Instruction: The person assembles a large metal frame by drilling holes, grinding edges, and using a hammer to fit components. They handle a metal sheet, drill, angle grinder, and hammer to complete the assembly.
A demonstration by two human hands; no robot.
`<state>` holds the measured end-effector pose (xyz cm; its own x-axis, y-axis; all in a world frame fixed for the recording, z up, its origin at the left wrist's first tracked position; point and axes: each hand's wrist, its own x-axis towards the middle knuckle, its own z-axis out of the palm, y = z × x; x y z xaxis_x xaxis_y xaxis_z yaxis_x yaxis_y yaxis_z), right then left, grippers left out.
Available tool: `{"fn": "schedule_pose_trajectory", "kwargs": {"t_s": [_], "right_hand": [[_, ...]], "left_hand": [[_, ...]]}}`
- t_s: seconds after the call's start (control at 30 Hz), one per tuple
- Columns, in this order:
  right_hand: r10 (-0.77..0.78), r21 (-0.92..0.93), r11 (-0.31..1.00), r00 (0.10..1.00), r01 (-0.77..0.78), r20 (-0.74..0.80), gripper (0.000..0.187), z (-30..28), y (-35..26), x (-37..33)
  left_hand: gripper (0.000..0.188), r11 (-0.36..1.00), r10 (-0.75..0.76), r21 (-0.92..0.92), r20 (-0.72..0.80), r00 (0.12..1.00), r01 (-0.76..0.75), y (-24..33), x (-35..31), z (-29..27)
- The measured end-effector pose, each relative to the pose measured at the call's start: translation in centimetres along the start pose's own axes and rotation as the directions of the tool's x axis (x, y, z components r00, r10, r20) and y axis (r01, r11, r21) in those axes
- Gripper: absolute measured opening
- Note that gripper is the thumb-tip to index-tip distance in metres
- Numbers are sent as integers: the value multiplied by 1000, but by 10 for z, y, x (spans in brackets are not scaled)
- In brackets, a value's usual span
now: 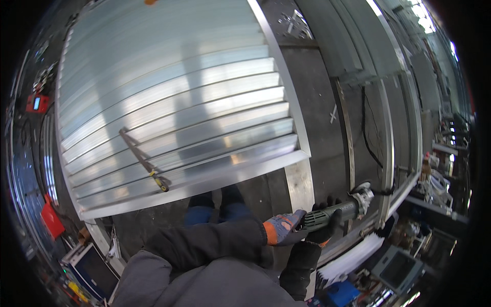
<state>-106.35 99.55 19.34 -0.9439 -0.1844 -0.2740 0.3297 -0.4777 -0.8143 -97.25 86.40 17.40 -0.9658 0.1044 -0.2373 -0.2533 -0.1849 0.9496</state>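
Note:
To my right, over the edge of the bench, I hold a dark green angle grinder (343,211) with its metal head pointing away to the right. My left hand (285,228), in a grey and orange glove, is closed at the rear end of its body. The right hand (327,227), in a dark glove, wraps round the middle of the body from beneath. In front of me lies a large slatted aluminium panel (179,102) in a frame. A flat tool with a yellow and black handle (157,180) rests on its near slats.
A metal frame rail (387,148) runs along the right, with a black cable (365,128) beside it. White sheets (350,260) and a grey box-shaped device (398,270) stand at the lower right. On the left are a red device (37,103) and a red object (51,219).

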Motion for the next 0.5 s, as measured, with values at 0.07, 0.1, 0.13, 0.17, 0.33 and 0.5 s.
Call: {"fn": "schedule_pose_trajectory", "kwargs": {"t_s": [0.07,0.1,0.13,0.17,0.33,0.5], "right_hand": [[47,-42,997,974,-57,-221,44,-19,6,4],[67,-15,997,983,-71,-173,42,-27,12,8],[82,16,997,977,-81,-198,41,-35,19,10],[120,9,993,959,-121,-257,41,-42,25,14],[178,-151,958,921,-242,-346,40,-67,51,46],[325,-352,819,871,-453,-368,28,-87,66,90]], "left_hand": [[51,960,-89,-241,212,973,140,-27,9,2],[48,854,-177,-416,334,926,313,-42,17,0],[45,692,-236,-541,456,858,477,-54,24,-2],[38,616,-251,-565,521,816,550,-67,30,-2],[31,553,-156,-665,509,847,502,-119,50,20],[36,579,-298,-598,477,827,554,-158,75,35]]}}
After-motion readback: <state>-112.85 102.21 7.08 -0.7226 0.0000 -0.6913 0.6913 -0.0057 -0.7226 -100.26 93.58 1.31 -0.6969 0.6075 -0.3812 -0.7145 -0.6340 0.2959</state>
